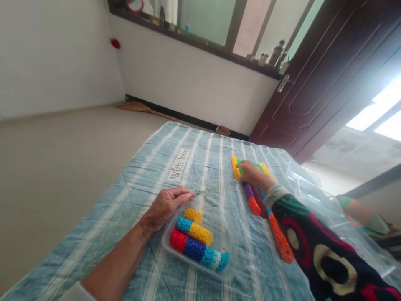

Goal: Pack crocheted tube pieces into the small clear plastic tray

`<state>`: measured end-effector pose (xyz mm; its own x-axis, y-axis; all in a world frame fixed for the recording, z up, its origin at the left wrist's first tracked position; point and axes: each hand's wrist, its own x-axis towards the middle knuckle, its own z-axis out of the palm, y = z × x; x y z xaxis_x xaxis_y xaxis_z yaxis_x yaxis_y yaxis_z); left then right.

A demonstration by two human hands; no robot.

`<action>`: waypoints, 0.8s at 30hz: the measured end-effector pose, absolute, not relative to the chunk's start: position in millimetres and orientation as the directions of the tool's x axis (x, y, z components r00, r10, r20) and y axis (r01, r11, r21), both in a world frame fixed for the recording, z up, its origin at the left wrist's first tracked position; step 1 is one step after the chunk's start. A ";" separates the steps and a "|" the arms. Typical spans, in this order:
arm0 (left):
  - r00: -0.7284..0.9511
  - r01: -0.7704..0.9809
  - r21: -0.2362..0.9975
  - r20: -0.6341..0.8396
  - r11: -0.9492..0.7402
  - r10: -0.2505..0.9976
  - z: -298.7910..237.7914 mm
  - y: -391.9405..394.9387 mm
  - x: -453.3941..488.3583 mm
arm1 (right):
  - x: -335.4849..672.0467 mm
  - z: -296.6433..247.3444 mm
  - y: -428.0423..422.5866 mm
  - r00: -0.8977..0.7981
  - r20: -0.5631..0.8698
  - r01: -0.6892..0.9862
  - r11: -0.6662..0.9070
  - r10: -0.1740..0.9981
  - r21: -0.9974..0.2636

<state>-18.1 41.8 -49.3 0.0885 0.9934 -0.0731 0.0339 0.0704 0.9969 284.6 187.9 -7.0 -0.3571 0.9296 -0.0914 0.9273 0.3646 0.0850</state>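
Note:
My left hand (166, 205) rests on the striped cloth with its fingers curled over the far-left rim of a clear plastic tray (169, 244). Several colourful mesh rollers (196, 242) lie in that tray: yellow, blue, red and teal. My right hand (250, 172), in a dark patterned sleeve, reaches out over a loose pile of rollers (253, 200) on the cloth. Its fingers are closed around a green and yellow roller (235, 166) at the far end of the pile. An orange roller (280, 238) lies nearest to me, beside my sleeve.
A blue striped cloth (188, 167) printed "With love" covers the table. A clear plastic bag (313, 188) lies at the right edge. Behind stand a white wall, a window ledge with small bottles (272, 54) and a dark wooden door (328, 71).

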 end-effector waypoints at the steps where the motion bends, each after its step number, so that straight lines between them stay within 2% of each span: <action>1: 0.085 0.030 0.997 -0.074 0.072 0.994 -50.1 42.1 -18.3 | 282.9 -7.3 190.3 -0.359 -0.105 0.925 0.369 0.927 0.095; 24: 0.080 0.009 0.995 -0.099 0.099 0.992 -45.7 39.1 -17.0 | 272.6 -6.4 192.4 -0.396 -0.192 0.862 0.436 0.898 0.260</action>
